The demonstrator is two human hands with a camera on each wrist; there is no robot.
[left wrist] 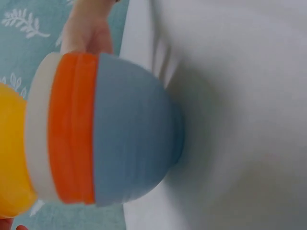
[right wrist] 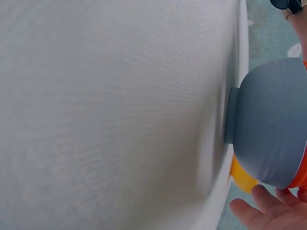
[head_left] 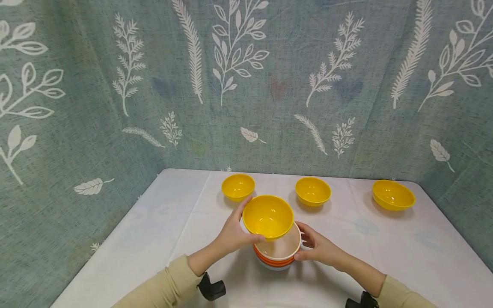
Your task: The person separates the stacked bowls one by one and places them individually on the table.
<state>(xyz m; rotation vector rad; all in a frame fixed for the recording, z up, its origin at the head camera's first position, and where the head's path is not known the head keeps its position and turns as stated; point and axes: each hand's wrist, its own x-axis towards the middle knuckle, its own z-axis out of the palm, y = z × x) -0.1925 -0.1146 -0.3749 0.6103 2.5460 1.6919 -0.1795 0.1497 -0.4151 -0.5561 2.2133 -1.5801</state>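
In the head view, my left hand (head_left: 233, 233) grips a yellow bowl (head_left: 268, 217) by its left side, thumb at the near rim. That bowl is tilted toward me over a stack of bowls. A white bowl (head_left: 283, 248) tops the stack, with orange bowls (head_left: 275, 262) under it and a blue-grey bowl (left wrist: 134, 129) at the bottom. My right hand (head_left: 319, 248) holds the stack's right side, thumb in front and fingers behind. In the right wrist view, its fingers (right wrist: 264, 206) lie by the orange rims. The yellow bowl hides part of the white one.
Three more yellow bowls stand along the back of the white-covered table (head_left: 204, 222): one at left (head_left: 238, 187), one in the middle (head_left: 313, 191), one at right (head_left: 393, 195). A leaf-patterned grey-green curtain (head_left: 246, 128) hangs behind and along the sides.
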